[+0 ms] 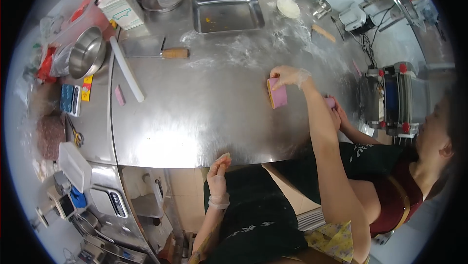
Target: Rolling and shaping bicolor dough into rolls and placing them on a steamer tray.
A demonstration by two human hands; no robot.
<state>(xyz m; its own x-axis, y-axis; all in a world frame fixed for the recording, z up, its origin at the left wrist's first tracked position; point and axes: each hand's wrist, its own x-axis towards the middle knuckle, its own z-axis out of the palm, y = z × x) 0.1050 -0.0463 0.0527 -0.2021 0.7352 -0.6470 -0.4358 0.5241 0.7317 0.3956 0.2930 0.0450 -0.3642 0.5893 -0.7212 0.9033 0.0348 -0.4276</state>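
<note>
A layered pink and yellow slab (278,93), which looks like dough, is on the steel table right of the middle. My right hand (288,75), in a clear glove, grips its far end with thumb and fingers. Near the table's front edge is my left hand (218,178), gloved too, with its fingers pressed together. Whether anything small is between those fingertips cannot be made out. A co-worker's hand (335,113), partly hidden behind my right forearm, holds a pink piece (330,102).
A steel tray (227,30) lies at the back. Toward the left are a wood-handled cleaver (174,53), a white rolling pin (127,71), a pink strip (120,95) and a steel bowl (87,54). A roller machine (397,100) stands at right; a co-worker (404,181) is close beside me.
</note>
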